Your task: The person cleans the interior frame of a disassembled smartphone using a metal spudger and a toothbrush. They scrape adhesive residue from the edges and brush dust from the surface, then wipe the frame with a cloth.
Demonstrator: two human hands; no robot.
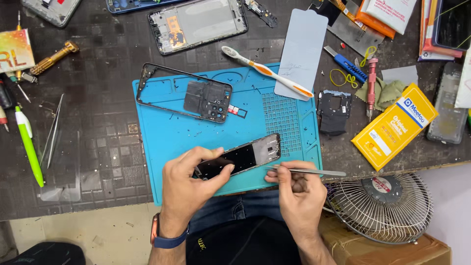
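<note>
Mid-teardown: left hand fingers pinch the opened phone over the blue mat, right hand grips tweezers (tip at the frame edge); next likely calls for steady, fine prying.

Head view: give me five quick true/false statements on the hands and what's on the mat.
1. The left hand holds the opened phone over the blue mat. True.
2. The right hand holds a toothbrush. False: it holds metal tweezers; the toothbrush lies untouched at the mat's upper edge.
3. An empty black phone frame lies on the mat. True.
4. The yellow box sits on the mat. False: it lies on the table, right of the mat.
5. The left wrist wears a blue watch band. True.
</note>
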